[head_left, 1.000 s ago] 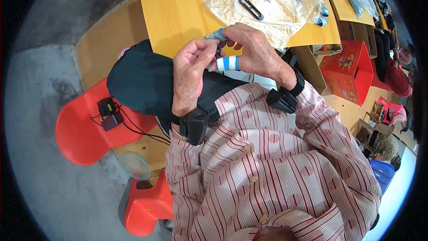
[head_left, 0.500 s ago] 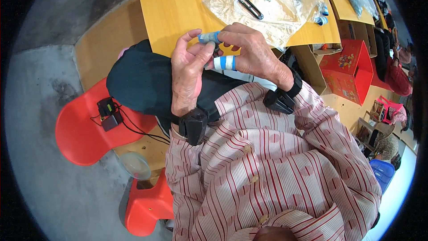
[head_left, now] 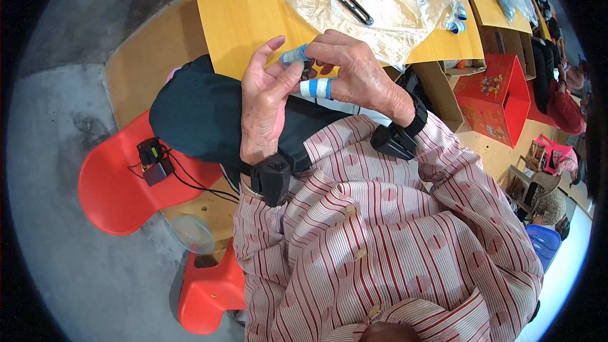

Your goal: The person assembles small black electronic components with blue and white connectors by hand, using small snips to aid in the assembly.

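My left hand [head_left: 263,98] and my right hand [head_left: 361,73] meet above my lap, at the near edge of the yellow table [head_left: 240,12]. Between their fingertips is a small dark piece [head_left: 307,68], mostly hidden, so its kind cannot be told. The left thumb presses toward it while the left index finger points up and away. Blue and white tape [head_left: 315,88] wraps my right thumb, and a second blue wrap [head_left: 294,56] sits where the two hands' fingers meet. Beyond the hands, black thread snips [head_left: 349,3] lie on a clear plastic bag [head_left: 389,31].
Short blue-and-white rolls [head_left: 457,22] lie by the bag's right side. A red box [head_left: 491,101] and open cardboard stand to the right. At my left is a red chair [head_left: 120,183] bearing a small black device [head_left: 152,158] with cables. Other people sit at far right.
Both hands have shifted very slightly left, still together. The left index finger has lifted a little away from the blue wrap, and the right fingers have tilted slightly.
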Tool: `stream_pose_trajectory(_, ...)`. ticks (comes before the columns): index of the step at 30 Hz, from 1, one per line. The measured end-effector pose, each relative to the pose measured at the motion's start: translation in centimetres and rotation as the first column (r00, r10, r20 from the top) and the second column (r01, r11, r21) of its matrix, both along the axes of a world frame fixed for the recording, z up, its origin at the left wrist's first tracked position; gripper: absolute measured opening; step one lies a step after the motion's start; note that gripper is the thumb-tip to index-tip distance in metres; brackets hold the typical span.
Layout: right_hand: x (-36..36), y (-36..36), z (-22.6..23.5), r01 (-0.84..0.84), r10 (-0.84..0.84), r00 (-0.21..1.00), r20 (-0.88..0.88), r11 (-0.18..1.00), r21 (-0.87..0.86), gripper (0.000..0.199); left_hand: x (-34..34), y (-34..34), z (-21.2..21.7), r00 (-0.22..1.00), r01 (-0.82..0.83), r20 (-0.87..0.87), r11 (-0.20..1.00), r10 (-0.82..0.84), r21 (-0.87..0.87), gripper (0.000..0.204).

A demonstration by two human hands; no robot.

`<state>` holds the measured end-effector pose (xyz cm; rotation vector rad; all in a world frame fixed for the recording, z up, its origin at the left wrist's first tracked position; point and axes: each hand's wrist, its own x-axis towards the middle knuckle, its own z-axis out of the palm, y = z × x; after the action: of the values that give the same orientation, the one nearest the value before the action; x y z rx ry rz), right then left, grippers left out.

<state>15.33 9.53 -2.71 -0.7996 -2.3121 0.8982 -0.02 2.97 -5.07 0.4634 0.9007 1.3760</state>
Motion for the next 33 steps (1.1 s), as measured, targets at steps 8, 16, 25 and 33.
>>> stream_pose_trajectory(8,0.03,0.19,-0.26,-0.029,0.029,1.000,0.010,1.000,0.005,0.029,-0.02,-0.04,0.09,1.000,0.012,-0.009,1.000,-0.012,0.003,0.052)
stream_pose_trajectory(16,0.58,-0.02,0.01,-0.012,0.012,0.998,0.064,1.000,0.004,0.030,-0.04,0.18,0.30,0.994,0.097,-0.045,0.995,-0.096,0.013,0.045)
stream_pose_trajectory(25,0.91,-0.22,0.18,-0.004,0.005,0.991,0.133,1.000,-0.009,0.030,0.43,0.03,0.30,0.973,0.096,-0.210,0.995,-0.095,-0.003,0.038)
stream_pose_trajectory(33,0.91,0.30,-0.15,-0.028,0.037,0.990,0.133,0.998,-0.064,0.029,0.38,0.11,-0.18,0.972,0.085,-0.218,0.996,-0.089,-0.029,0.036)
